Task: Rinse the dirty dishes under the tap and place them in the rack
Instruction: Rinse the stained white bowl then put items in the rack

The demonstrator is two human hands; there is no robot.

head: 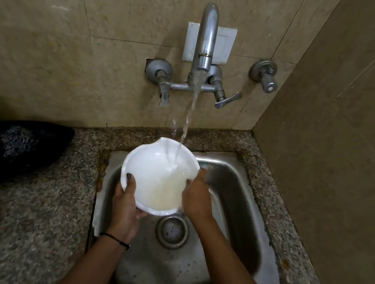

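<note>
White bowl (157, 176) held over the sink (233, 200) under the running tap (205, 44), mid-rinse. Left hand (125, 208) grips its rim at 8 o'clock; right hand (197, 196) curls over it at 3 o'clock. Racking remains; no rack in view.

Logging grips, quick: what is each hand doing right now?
Left hand: grips the white bowl.
Right hand: at the bowl's right rim; grip blurred, cannot tell.

Left hand (127, 202), right hand (196, 197): both curled on the bowl (157, 179)

Glossy white bowl (157, 176); dull steel sink (241, 201).
</note>
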